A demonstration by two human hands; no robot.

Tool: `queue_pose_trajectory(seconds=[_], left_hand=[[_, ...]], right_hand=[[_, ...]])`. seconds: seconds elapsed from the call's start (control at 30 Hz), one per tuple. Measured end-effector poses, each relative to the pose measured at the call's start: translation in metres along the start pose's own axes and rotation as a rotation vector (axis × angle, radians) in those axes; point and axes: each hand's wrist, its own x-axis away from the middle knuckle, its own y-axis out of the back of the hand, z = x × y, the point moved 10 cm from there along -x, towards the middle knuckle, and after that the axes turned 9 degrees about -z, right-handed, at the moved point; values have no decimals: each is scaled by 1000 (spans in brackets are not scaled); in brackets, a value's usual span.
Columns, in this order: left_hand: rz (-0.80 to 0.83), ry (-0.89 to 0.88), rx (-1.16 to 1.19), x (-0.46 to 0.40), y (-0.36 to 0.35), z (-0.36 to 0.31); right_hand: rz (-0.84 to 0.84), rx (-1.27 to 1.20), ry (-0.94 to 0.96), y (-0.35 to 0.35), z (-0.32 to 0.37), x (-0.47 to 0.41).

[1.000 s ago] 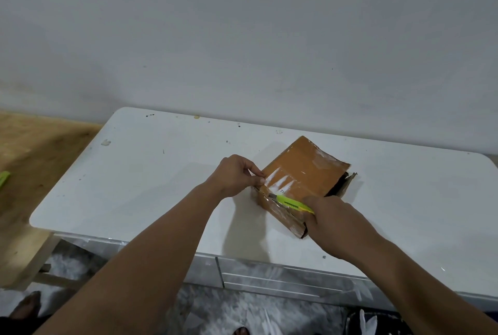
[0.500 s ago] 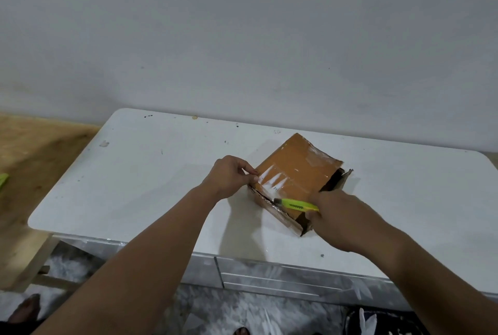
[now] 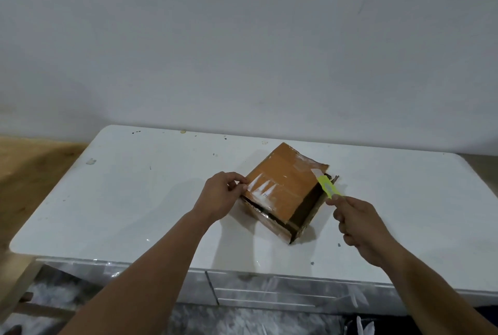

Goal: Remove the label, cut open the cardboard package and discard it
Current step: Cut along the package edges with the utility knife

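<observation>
The cardboard package (image 3: 283,191) lies on the white tabletop (image 3: 134,200), toward its far edge, with the top flap cut loose along the near and right sides and standing slightly raised. The left hand (image 3: 222,197) pinches the flap's left corner, beside a patch of white label residue (image 3: 262,189). The right hand (image 3: 361,229) grips a yellow-green utility knife (image 3: 327,186), its tip at the package's far right corner.

The likeliest slip: the blade catches in tape or corrugation at that corner and jumps free, or runs on toward the left hand's fingers. The light package could also skid, held only by a pinch.

The blade is too small to make out. What lies inside the package is in shadow, and whether any label remains elsewhere cannot be told.
</observation>
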Motion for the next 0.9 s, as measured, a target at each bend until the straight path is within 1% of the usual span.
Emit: queue_pose_trajectory(seconds=[0.17,0.27,0.43,0.67,0.73,0.83,0.9], left_hand=[[-36,-39,-75,6,0,-6],[-51,-49,-64,11,0,-7],[-48,-69,-47,16,-3,-9],[-46,-25,-55,21,-8,-12],[-57,-13,-65,23,-8,-14],[-80,31,-55,30,-8,-15],[-94,62,-43,37,-10,-18]], right_hand=[[-94,-161,-17,3,-11,-16],[-139,-234,-30,7,-15,-23],[-112,-278,-42,13,-19,-28],[-76,-300,-77,28,-36,-34],[-88,-244,-68,35,-41,-39],[-176,56,15,54,-45,-49],[-223,149,48,64,-47,-57]])
